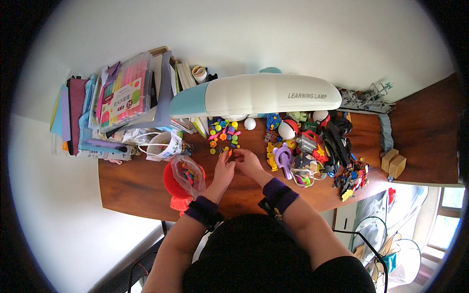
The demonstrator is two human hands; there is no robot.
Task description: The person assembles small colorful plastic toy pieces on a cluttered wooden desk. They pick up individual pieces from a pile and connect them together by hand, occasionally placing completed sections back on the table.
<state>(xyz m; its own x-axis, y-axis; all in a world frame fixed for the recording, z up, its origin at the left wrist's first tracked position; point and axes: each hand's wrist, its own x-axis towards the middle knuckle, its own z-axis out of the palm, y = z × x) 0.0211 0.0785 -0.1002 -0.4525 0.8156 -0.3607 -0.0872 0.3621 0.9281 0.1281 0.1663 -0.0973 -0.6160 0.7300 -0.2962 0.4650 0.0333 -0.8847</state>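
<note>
Near frame centre, a small orange piece (230, 153) is pinched in the fingertips of the left hand (224, 170), the right hand (248, 163) is curled close beside it, hold can't be told, with toy pieces (225, 131) scattered just above and a red bucket (170, 181) placed centre-left on the table (132, 185).

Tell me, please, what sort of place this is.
Probably a home desk for study and play: it has a long white lamp, a case of coloured markers and many small toys.
</note>
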